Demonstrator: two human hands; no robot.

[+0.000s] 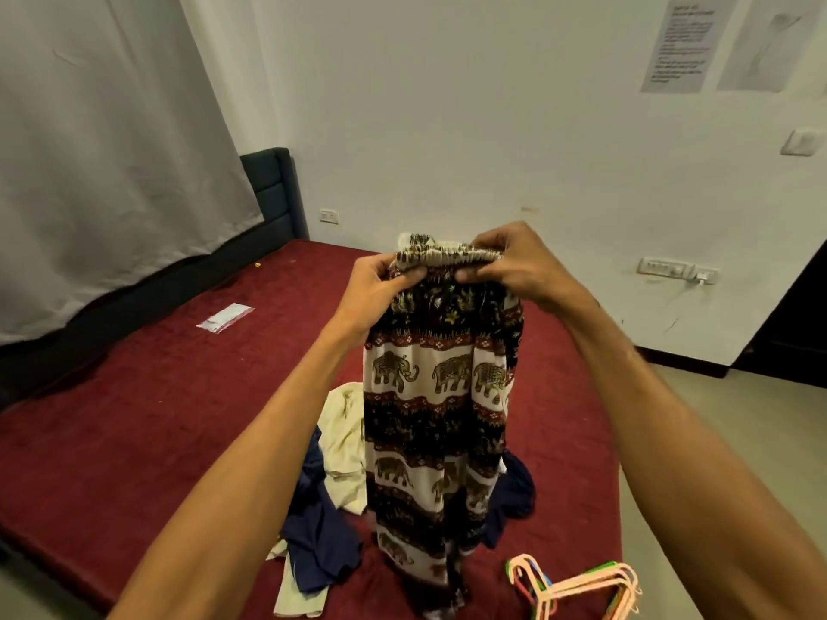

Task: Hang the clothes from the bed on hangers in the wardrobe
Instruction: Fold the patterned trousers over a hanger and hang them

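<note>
Both hands hold a pair of elephant-print trousers (441, 396) up in the middle of the frame, above the bed (134, 418). The left hand (380, 288) has its grip pinched on the left end of the gathered elastic waistband (443, 255), thumb in front and fingers curled behind the cloth. The right hand (514, 266) takes the right end the same way, its thumb pressed against the front of the fabric just below the band. The trousers hang straight down from the two grips, and their lower end reaches the maroon bed cover at lower centre.

Behind the hanging cloth a cream garment (347, 440) and a navy garment (322, 530) lie crumpled together on the bed. Near the bottom right a bunch of plastic hangers (577, 583), pink, green and blue, lies on the cover, just beside the trouser hem.

A small clear plastic packet (225, 317) lies well apart at centre left. A dark padded headboard (277, 194) stands at the far end, partly covered by a white curtain (112, 127) filling the upper left. Printed sheets (680, 42) are stuck to the wall at upper right, with a socket strip (667, 266) lower down.
</note>
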